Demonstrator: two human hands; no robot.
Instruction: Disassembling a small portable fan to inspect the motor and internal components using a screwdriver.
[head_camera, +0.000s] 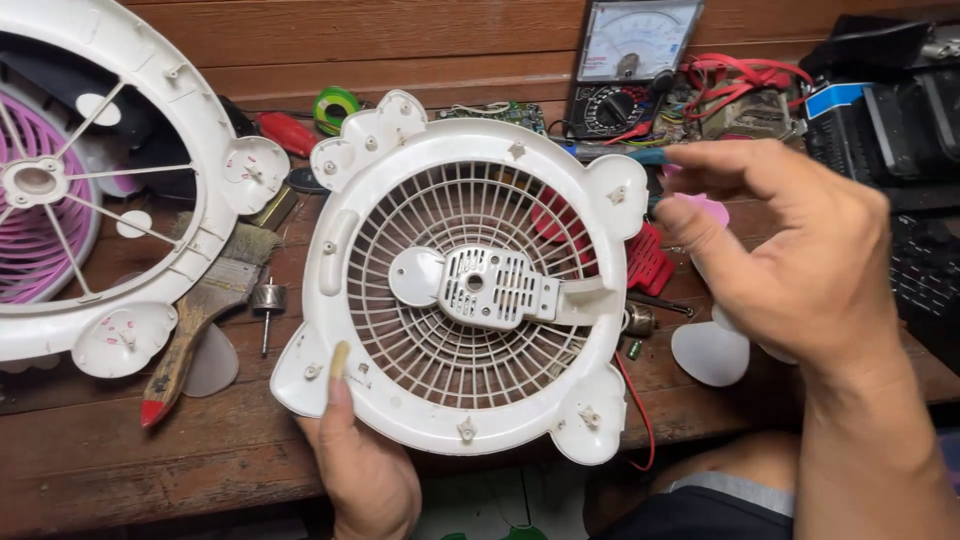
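My left hand (362, 462) grips the lower left rim of a round white plastic fan housing (330, 262), thumb on its face. The housing stands tilted up off the wooden bench, showing a grille and a central motor mount plate (497, 287). To the right of the housing hovers my right hand (790, 255), fingers curled and thumb close to the forefinger near the housing's right ear; I see nothing held in it.
A second white fan frame (190, 120) with a pink grille lies at the left. A paintbrush (205, 310), a small motor shaft part (267, 300), a red screwdriver (287, 133), an analogue multimeter (628, 62), red wires and translucent fan blades (710, 352) crowd the wooden bench (150, 460).
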